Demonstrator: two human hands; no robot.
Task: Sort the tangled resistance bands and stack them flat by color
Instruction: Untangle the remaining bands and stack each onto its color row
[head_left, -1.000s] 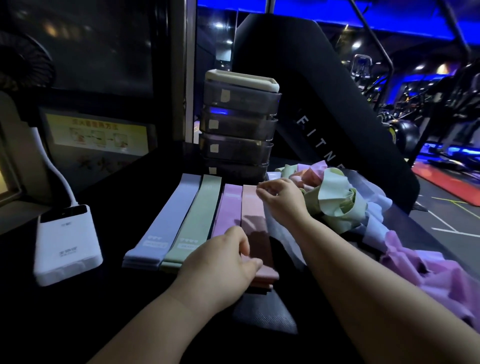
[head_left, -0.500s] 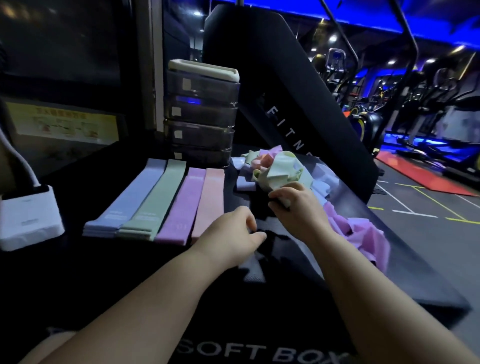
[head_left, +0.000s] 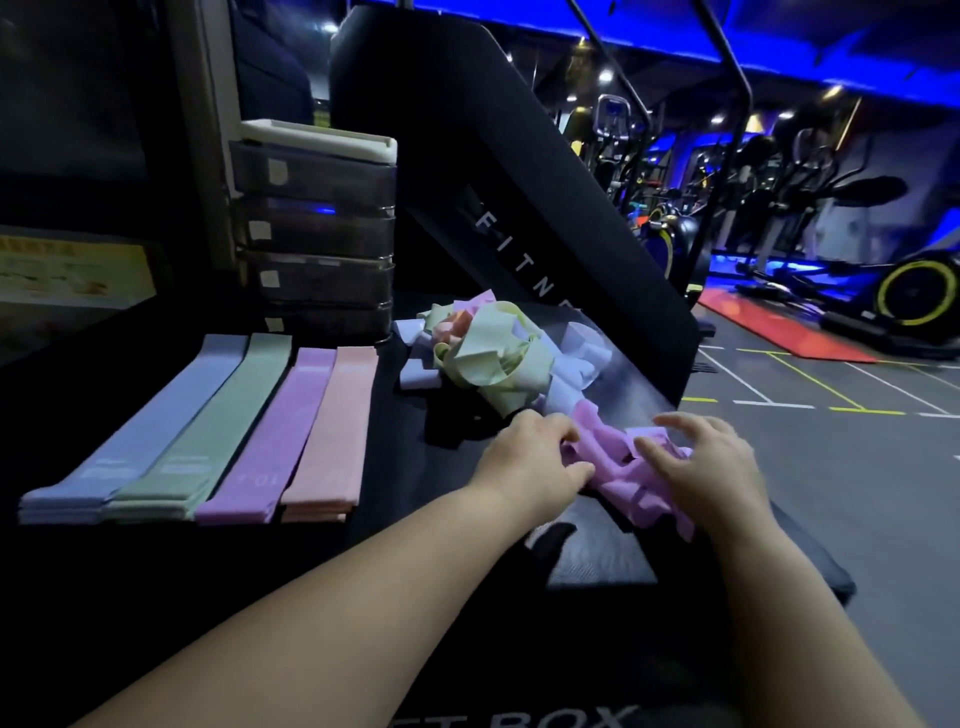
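Observation:
Four flat stacks lie side by side on the black soft box (head_left: 441, 613): a lavender-blue stack (head_left: 145, 431), a green stack (head_left: 218, 415), a purple stack (head_left: 280, 431) and a pink stack (head_left: 332, 431). To their right sits a tangled pile (head_left: 498, 358) of green, lilac and pink bands. A crumpled bunch of purple bands (head_left: 618, 467) lies nearer me, at the pile's near end. My left hand (head_left: 530, 460) pinches its left edge between fingers and thumb. My right hand (head_left: 696, 467) rests on its right side with fingers spread and blurred.
A grey drawer unit (head_left: 317, 234) with a white lid stands behind the stacks. A slanted black pad (head_left: 545, 208) rises behind the tangled pile. The box's right edge drops to the gym floor (head_left: 831, 467), with exercise machines beyond.
Both hands left the pink stack and the green bands and moved right and nearer to the purple bunch. The camera view swung right.

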